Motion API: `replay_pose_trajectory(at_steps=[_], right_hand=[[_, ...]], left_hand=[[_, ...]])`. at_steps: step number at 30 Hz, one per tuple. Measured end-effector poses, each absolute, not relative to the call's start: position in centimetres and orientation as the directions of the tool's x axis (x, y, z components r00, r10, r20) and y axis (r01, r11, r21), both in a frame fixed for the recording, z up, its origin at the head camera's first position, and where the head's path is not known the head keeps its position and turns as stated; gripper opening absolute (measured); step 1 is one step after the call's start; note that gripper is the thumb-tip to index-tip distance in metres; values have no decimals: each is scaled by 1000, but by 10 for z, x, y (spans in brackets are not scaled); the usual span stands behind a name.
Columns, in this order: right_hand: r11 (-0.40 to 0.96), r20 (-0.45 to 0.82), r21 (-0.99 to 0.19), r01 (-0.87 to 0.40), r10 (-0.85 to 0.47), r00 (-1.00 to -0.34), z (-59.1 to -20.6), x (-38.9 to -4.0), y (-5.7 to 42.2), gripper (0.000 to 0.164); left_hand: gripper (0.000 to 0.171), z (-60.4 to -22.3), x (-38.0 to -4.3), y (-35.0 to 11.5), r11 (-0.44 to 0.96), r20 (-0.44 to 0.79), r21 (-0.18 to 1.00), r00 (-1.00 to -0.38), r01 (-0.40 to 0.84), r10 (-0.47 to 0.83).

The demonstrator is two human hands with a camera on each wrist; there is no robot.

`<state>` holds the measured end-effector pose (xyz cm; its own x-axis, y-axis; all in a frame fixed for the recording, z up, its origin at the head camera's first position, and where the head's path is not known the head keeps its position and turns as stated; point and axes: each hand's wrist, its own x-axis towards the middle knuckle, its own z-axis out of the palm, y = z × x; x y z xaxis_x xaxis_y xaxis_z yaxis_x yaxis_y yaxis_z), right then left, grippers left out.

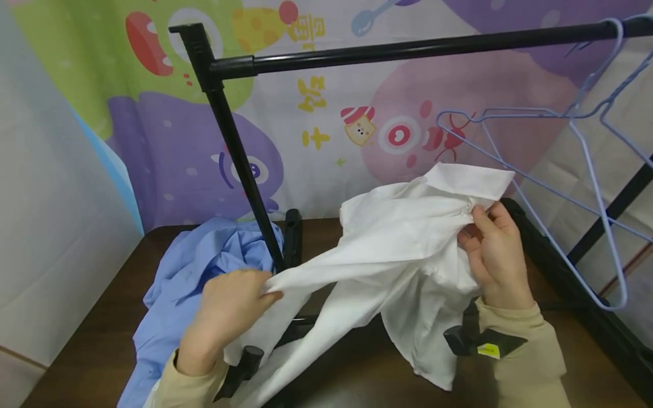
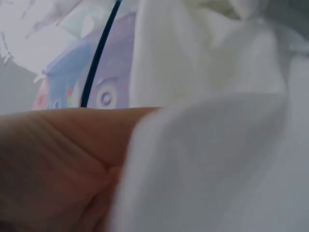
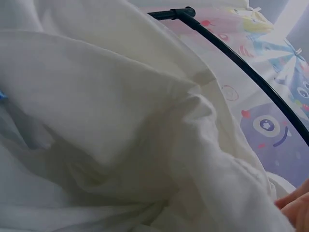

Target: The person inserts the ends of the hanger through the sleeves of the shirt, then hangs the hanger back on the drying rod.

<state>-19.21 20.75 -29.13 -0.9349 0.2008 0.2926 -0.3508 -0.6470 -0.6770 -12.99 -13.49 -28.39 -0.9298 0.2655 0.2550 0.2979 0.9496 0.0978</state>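
Observation:
A white shirt [image 1: 388,238] is stretched between my two hands above the table. My left hand [image 1: 229,311] grips a sleeve at the lower left, its fingers curled round the cloth. Near the collar [image 1: 469,180], my right hand [image 1: 492,249] pinches the shirt between thumb and fingers. The shirt's lower part hangs down in loose folds. In the left wrist view, white cloth [image 2: 207,159] covers most of the left fingers. Folds of the shirt [image 3: 120,96] fill much of the right wrist view, with only some fingertips [image 3: 297,208] at the edge.
A black garment rack [image 1: 382,52] spans the table. Blue wire hangers [image 1: 586,153] hang from its bar at the right, close to my right hand. A crumpled blue garment [image 1: 204,272] lies on the brown table [image 1: 92,334] at the left. Behind stands a printed cartoon curtain [image 1: 316,170].

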Motion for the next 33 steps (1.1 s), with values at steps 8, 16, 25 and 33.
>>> replay_pose_trajectory(at_steps=[8, 16, 25, 33], right_hand=[[-697, 263, -592, -405, 308, -914, -288, -194, 205, 22], [-593, 220, -702, -394, 345, -912, -290, -192, 195, 15], [-572, 220, -705, -419, 385, -896, -289, -194, 188, 10], [-618, 228, -687, -382, 316, -921, -288, -191, 189, 13]], left_hand=[[20, -286, -128, -119, 926, 478, 72, -827, 372, 295], [34, -317, -125, -80, 806, 219, 110, -805, 582, 551], [24, -336, -117, -92, 801, 226, -135, -769, 583, 598], [16, -317, -118, -97, 850, 431, 176, -815, 497, 388]])
